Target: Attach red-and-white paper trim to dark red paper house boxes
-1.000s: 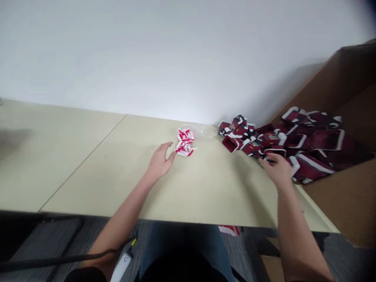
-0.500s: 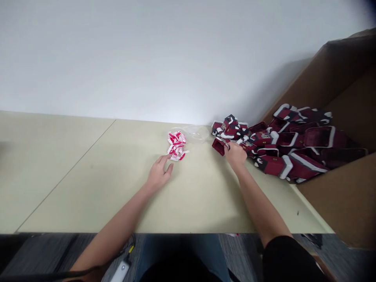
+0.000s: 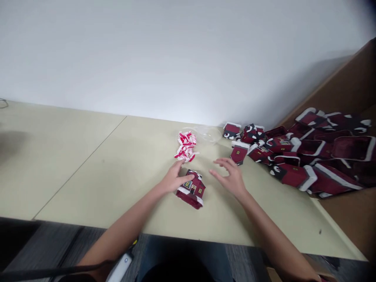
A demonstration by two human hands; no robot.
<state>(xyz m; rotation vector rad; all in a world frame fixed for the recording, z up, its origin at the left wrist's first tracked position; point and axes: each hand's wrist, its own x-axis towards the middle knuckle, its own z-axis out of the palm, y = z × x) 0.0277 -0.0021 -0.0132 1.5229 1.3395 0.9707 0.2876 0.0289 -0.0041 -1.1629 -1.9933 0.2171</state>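
A small dark red house with white snow trim and yellow windows (image 3: 196, 190) lies tilted on the table in front of me. My left hand (image 3: 175, 178) is at its upper left side, the thumb on the house and the fingers curved behind it. To the right of the house, my right hand (image 3: 230, 176) is spread with nothing in it. Just beyond my left fingers sits a bunch of red and white striped pieces (image 3: 187, 145). Clear plastic (image 3: 209, 134), perhaps a bag or lid, lies behind them.
More red houses (image 3: 293, 176) are piled at the right, spilling from a large brown cardboard box (image 3: 337, 219). One house (image 3: 239, 152) stands apart at the pile's left edge. A white wall borders the table's (image 3: 88, 188) back edge.
A red house now lies in front of me, under my left thumb. My right hand has left the pile and opened. The view has shifted left.
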